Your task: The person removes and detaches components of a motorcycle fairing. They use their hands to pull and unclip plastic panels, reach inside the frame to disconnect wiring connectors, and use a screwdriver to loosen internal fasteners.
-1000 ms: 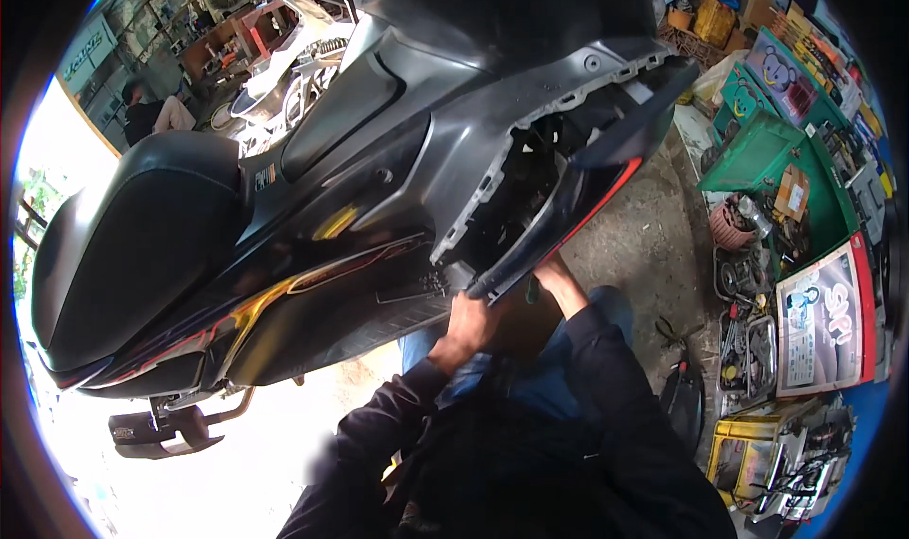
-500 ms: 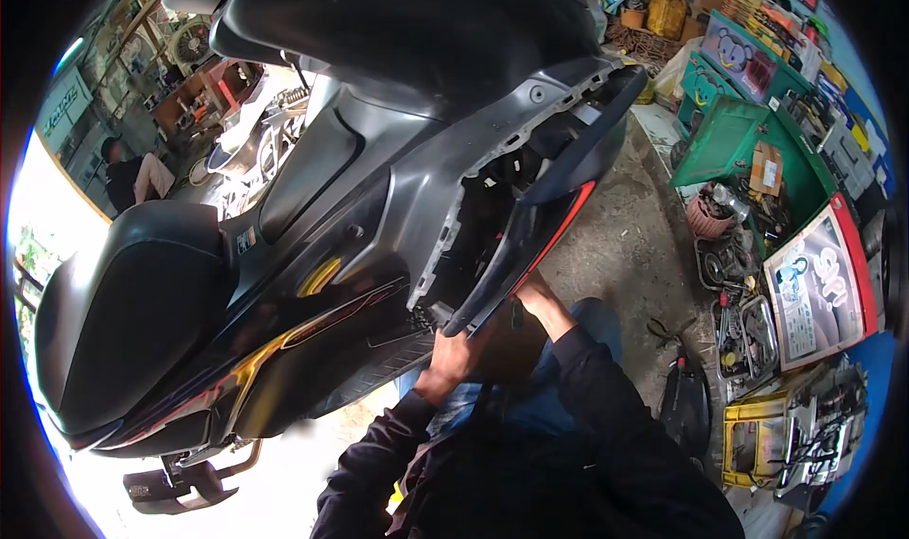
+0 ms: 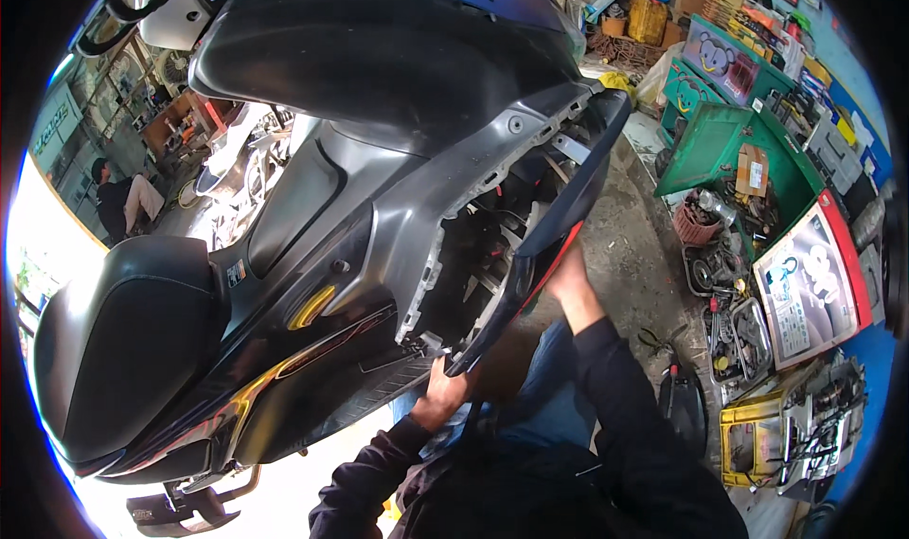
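A black front fairing panel [image 3: 572,194] with a red edge stripe stands partly apart from the scooter [image 3: 402,184]. Between it and the body's clipped rim, an opening [image 3: 471,260] shows wiring and brackets. My left hand [image 3: 441,394] grips the panel's lower tip beside the footboard [image 3: 383,373]. Higher along the outer side, my right hand [image 3: 570,276] holds the panel by its red-striped edge, its fingertips partly hidden behind it. Along the body's edge, several grey clip tabs [image 3: 432,274] are exposed.
The scooter's black seat [image 3: 128,326] lies left. On the right are an open green metal box [image 3: 705,146], trays of tools [image 3: 741,340] and a yellow crate [image 3: 748,444]. A person [image 3: 123,198] sits in the far left background.
My right hand has moved up and outward along the panel. The gap between panel and body looks wider, showing more of the inside. My left hand stays at the lower tip.
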{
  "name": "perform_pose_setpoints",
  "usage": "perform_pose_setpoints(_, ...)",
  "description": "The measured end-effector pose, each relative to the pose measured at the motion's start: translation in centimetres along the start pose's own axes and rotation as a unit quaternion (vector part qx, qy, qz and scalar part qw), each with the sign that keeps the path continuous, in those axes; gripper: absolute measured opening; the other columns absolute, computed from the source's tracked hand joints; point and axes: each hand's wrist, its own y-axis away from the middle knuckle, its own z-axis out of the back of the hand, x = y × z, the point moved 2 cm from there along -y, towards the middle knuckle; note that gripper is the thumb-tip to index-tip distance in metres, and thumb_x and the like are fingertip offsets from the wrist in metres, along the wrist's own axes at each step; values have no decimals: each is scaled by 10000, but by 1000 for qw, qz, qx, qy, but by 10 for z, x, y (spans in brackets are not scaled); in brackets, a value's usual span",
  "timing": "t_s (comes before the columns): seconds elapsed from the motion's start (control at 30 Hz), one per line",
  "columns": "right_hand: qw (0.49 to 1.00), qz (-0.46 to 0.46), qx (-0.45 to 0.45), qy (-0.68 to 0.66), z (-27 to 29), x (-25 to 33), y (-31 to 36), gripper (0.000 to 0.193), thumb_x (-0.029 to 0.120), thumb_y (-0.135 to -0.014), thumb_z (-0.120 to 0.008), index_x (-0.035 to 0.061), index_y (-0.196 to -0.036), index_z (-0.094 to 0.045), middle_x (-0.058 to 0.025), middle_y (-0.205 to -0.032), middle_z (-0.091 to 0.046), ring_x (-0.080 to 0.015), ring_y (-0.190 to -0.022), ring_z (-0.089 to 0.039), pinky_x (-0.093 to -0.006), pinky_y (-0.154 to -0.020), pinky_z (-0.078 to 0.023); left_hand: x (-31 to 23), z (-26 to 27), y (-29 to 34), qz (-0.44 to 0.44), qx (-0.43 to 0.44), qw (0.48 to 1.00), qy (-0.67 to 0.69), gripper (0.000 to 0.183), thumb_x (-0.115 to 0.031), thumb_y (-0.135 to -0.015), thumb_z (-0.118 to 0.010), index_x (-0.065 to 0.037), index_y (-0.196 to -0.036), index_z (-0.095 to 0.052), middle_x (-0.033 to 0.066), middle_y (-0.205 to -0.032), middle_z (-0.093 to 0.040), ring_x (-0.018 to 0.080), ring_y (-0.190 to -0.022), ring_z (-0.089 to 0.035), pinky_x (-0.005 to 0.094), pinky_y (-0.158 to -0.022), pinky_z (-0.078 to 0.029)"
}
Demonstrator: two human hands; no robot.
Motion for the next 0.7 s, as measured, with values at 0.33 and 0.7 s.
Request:
perform_pose_setpoints(0.33, 996, 47, 35, 62, -3, 35, -18, 342, 329, -910, -453, 81, -1091, -603, -85, -1064, -648, -206, -965, -617, -360, -828, -503, -13, 4, -10, 153, 116, 977, 86, 345, -273, -991, -368, -41, -1166, -554, 111, -1098, -605, 210, -1030, -556, 315, -953, -420)
perform_pose_setpoints(0.7, 996, 77, 32, 35, -70, 122, -23, 558, 671, -857, -469, 171, -1048, -626, 8, -925, -656, -121, -722, -589, -241, -560, -409, 0, 5, -14, 61, 39, 990, 120, 333, -235, -902, -537, -57, -1178, -596, 181, -1071, -627, 337, -965, -605, 410, -847, -477)
